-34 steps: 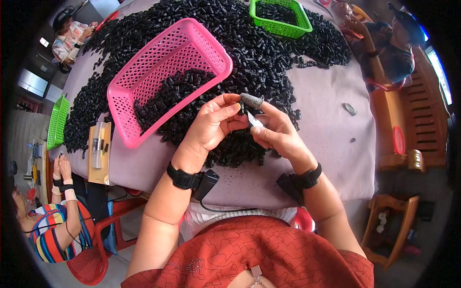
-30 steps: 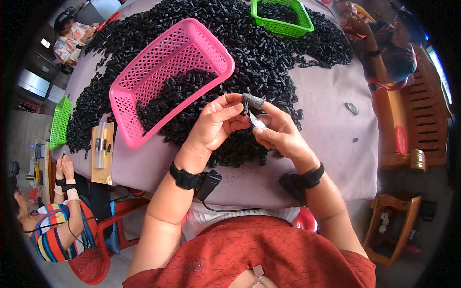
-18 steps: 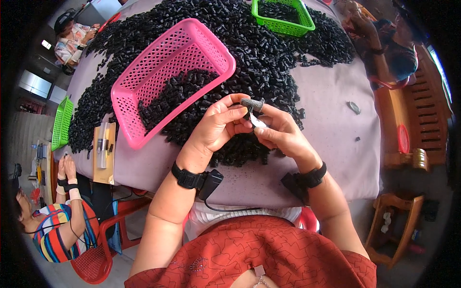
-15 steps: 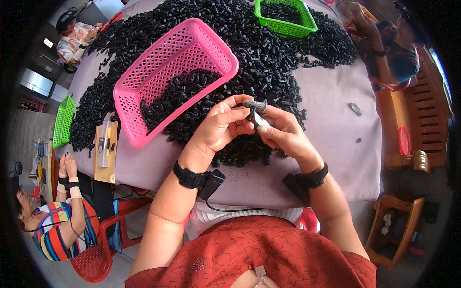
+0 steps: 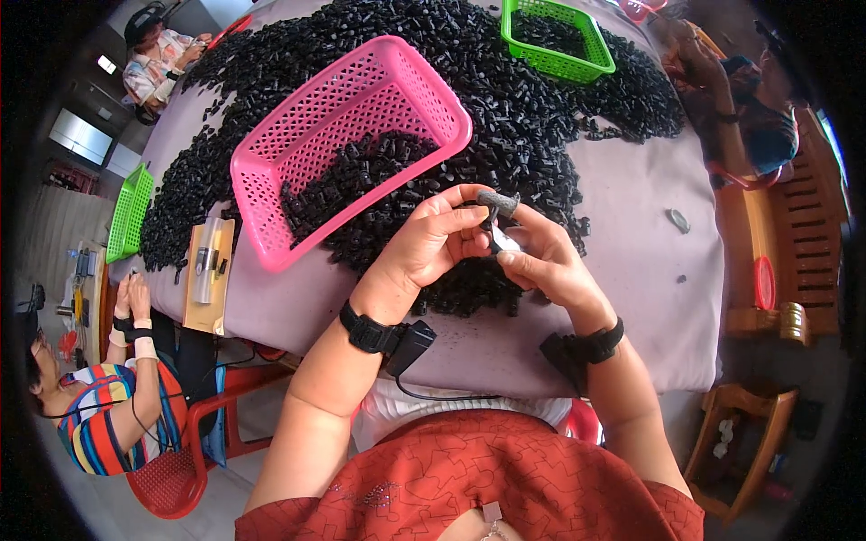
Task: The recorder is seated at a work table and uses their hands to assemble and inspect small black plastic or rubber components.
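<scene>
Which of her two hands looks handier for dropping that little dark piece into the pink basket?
Probably the left hand: it pinches the small dark piece together with the right hand, and the pink basket lies on its side, just beyond its knuckles.

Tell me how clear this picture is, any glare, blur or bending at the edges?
Head view: bright, even daylight on the table; both hands, left hand and right hand, and the small dark part they hold are sharp. The fisheye bends the table edge and the pink basket; corners fall into black vignette. The black pieces merge into a dark mass, with little detail.
</scene>
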A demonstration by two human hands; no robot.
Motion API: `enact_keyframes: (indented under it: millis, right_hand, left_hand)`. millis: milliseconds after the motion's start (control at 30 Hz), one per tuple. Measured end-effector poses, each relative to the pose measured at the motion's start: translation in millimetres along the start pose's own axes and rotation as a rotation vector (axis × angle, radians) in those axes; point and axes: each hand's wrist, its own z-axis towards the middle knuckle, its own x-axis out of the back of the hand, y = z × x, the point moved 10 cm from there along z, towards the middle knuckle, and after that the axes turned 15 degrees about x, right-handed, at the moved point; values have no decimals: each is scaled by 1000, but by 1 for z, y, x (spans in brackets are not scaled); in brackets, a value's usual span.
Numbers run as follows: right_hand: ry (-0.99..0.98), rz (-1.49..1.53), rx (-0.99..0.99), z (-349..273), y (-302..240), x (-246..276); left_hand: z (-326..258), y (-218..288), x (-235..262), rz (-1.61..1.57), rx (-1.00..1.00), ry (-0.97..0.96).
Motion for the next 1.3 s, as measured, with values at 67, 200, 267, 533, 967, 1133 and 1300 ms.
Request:
enact_keyframes:
  millis: [67,200,267,533,967,1133,1300]
  right_hand:
    - [9,15,-6,-1,2,2]
    - [-2,81,-20,1,-1,-2]
    - [5,72,-26,2,-1,-3]
    - [84,59,-34,-1,0,-4]
    - [69,-23,-16,2,8,1]
    - [120,-79,-9,-3,8,9]
    - [183,-86,-48,-2,4,16]
  left_hand:
    - [0,0,-3,-1,2,-7]
    - [1,-1,-3,-30,24,-44]
    - [0,0,-5,-27,21,-48]
    - [6,-7,0,-23,10,-41]
    - [-3,5,-2,134,-91,88]
    - [0,0,-7,97,-69,55]
    - [2,-2,-6,109,-40,63]
